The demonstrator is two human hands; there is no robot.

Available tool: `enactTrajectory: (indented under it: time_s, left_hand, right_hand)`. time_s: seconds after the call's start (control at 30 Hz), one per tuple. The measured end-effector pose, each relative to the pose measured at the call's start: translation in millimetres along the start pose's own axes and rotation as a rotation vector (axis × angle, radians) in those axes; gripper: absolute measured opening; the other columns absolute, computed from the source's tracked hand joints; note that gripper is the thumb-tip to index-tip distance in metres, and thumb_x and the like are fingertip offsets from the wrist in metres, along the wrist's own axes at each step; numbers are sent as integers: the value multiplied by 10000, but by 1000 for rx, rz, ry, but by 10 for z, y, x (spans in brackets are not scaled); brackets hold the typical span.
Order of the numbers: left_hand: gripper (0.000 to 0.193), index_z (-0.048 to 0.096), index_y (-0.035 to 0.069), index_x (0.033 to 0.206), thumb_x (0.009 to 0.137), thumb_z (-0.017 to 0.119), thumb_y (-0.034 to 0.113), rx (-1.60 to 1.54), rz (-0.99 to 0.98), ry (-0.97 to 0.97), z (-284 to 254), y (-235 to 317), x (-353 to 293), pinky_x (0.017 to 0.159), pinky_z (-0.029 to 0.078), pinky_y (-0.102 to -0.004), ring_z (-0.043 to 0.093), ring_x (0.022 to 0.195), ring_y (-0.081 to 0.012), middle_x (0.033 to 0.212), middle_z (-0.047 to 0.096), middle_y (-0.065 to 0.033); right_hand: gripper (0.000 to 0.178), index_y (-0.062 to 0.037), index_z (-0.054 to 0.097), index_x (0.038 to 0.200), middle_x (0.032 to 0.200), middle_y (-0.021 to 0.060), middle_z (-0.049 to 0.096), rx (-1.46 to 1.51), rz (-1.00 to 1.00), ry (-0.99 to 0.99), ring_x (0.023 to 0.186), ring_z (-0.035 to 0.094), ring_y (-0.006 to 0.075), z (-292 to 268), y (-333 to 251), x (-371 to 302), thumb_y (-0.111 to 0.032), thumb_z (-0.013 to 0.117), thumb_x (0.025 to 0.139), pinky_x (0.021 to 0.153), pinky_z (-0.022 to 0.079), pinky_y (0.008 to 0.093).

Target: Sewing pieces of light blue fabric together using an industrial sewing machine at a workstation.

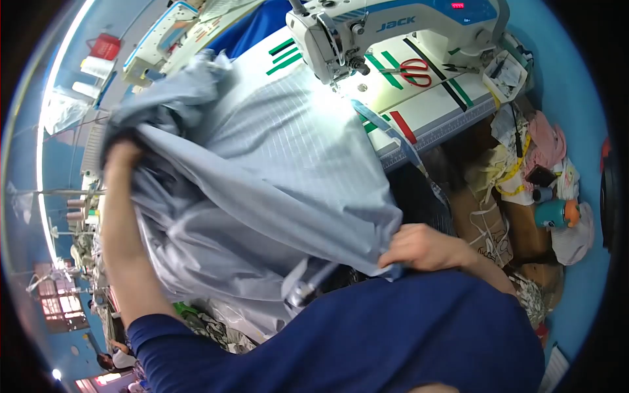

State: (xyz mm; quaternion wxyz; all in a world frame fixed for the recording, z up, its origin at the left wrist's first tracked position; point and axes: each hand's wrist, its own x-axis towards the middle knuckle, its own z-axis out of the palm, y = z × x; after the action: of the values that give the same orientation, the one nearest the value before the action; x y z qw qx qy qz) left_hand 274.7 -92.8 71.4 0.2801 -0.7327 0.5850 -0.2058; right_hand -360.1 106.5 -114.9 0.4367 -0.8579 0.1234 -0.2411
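A large piece of grey-blue fabric (282,170) spreads from the sewing table down over my lap, in loose folds. My right hand (424,247) is closed on the fabric's edge at the lower right, with thumb and fingers pinching it. Far to the left, my left hand (124,154) is up against bunched fabric; its fingers are blurred and partly hidden by the folds. Part of the cloth lies flat below the needle area of a white sewing machine (393,33). A narrow pale-blue strip (403,141) hangs off the table's front edge beside the fabric.
Red-handled scissors (415,72) rest on the table (419,108) among green, black and red strips. A white tray (506,75) of small tools stands at its right end. Cloth scraps, a yellow tape measure (514,173) and a teal bottle (552,213) are at the right.
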Motion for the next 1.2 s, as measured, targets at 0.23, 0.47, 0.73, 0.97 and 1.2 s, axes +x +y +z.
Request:
enactTrajectory:
  time_s: [0.23,0.47,0.73,0.97,1.2]
  left_hand:
    - [454,470,9,1335,939,446,230,-37,-260,-215,641,-1537,158,1043,370,-404,468,1261,-343,1339,501,-212]
    - [380,566,8,1234,904,450,156,-206,113,-604,1444,-979,-415,946,449,-420,551,1163,-368,1219,600,-201]
    - [253,640,-39,1068,914,497,102,-820,544,127,-746,1668,-793,839,489,-403,635,920,-349,1023,674,-195]
    - [421,565,37,1244,958,508,342,-585,761,-83,-896,2963,-1566,940,451,-435,588,1070,-379,1132,631,-210]
    - [803,424,49,1400,877,414,659,-433,4,-426,206,1990,-1533,1084,324,-475,455,1274,-395,1387,466,-233]
  right_hand:
    - [336,-156,657,1091,785,39,609,-214,148,-282,776,613,245,602,472,373,-83,624,764,735,470,355]
    - [553,-91,546,1278,1060,99,616,213,476,49,1008,596,255,177,643,-153,-121,731,758,891,472,363]
    - [557,-3,550,1267,1177,112,620,977,622,133,1112,569,196,496,1015,301,-232,760,804,971,451,345]
    - [507,-10,633,1166,1141,101,657,1011,598,-391,1065,607,207,645,-72,459,-177,829,730,955,470,318]
    - [442,20,636,1143,1084,104,675,1047,375,-127,961,634,183,348,-248,-798,-103,797,750,886,501,309]
